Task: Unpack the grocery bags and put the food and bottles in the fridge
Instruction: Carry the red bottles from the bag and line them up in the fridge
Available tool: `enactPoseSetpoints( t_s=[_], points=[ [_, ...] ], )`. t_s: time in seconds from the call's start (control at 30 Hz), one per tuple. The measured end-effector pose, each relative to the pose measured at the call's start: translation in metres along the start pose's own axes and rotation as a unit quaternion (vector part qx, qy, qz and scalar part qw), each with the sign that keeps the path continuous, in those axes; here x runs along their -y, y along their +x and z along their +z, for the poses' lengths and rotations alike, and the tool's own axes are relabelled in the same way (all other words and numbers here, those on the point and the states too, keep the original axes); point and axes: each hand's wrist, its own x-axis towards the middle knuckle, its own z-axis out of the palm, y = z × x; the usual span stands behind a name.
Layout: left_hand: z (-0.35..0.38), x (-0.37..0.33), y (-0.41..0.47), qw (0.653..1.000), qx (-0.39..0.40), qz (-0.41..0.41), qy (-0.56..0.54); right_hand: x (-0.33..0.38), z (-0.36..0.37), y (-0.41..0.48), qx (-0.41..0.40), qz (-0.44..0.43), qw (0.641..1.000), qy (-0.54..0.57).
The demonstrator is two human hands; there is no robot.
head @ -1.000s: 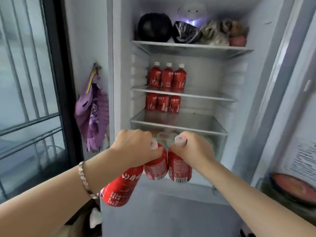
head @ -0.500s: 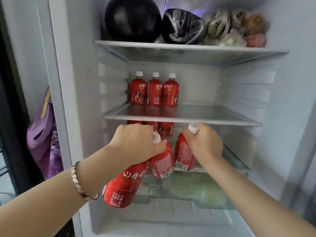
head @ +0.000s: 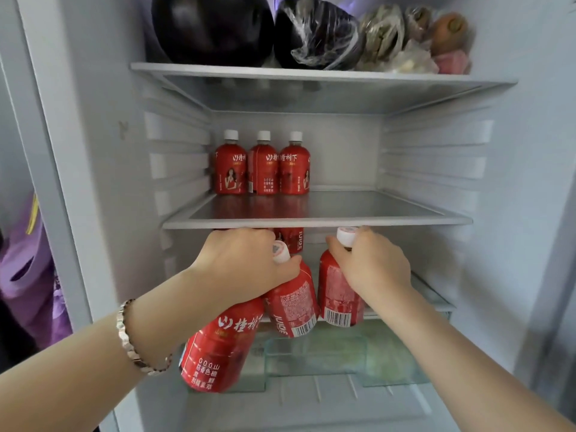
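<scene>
While the left hand (head: 246,263) grips two red bottles (head: 218,347) and the right hand (head: 371,266) one: white fridge (head: 103,151), glass shelves (head: 318,224).

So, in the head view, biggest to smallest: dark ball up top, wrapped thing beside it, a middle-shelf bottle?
1. Dark ball, top cropped.
2. Wrapped thing.
3. Middle-shelf bottle, standing further back, so distance may shrink it.

We are in a home kitchen, at an open household fridge (head: 530,182). Its glass shelves (head: 374,210) carry red juice bottles (head: 263,169), a cling-wrapped bowl (head: 314,35) and bagged food (head: 414,39). A purple bag (head: 28,275) hangs beside it.
</scene>
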Motion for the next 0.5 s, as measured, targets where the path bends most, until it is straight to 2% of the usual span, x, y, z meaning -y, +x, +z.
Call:
enactPoseSetpoints(
  t_s=[0.1, 0.17, 0.33, 0.5],
  points=[
    [0.002, 0.0, -0.001, 1.0, -0.006, 0.007, 0.0, -0.005, 0.01, -0.006, -0.029, 0.013, 0.998, 0.057],
    [0.002, -0.001, -0.001, 1.0, 0.001, 0.006, -0.01, -0.009, 0.014, -0.012, -0.02, 0.024, 0.996, 0.085],
    [0.002, -0.003, 0.0, 1.0, 0.004, 0.007, -0.018, -0.008, 0.027, -0.001, -0.009, 0.037, 0.999, 0.029],
    [0.003, -0.004, -0.003, 1.0, 0.008, 0.007, -0.027, -0.02, 0.051, 0.014, 0.116, 0.027, 0.985, 0.128]
  ],
)
